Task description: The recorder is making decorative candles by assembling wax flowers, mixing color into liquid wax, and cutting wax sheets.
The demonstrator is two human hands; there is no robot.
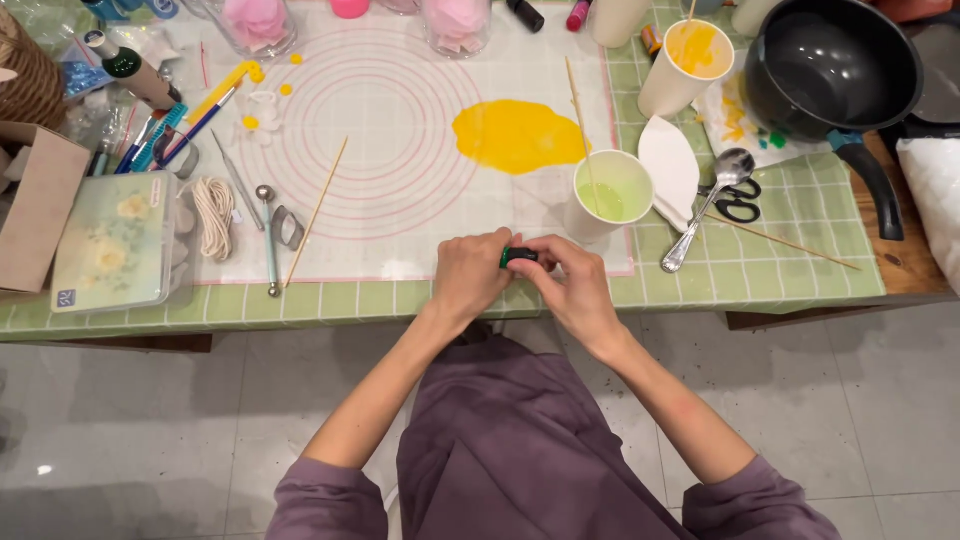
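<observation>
My left hand (470,275) and my right hand (572,283) meet at the table's front edge, both gripping a small green and black bottle (518,257) held sideways between them. Just beyond them stands a white paper cup (610,195) with pale green liquid and a thin wooden stick in it. A yellow puddle (517,135) lies on the white silicone mat (390,130) with pink rings.
A second cup (686,68) holds yellow liquid. A spoon (706,205), scissors (738,203), skewers and a black pan (830,68) lie right. Left are modelling tools (268,240), a string coil (213,210), a plastic case (112,242) and a cardboard box (35,200).
</observation>
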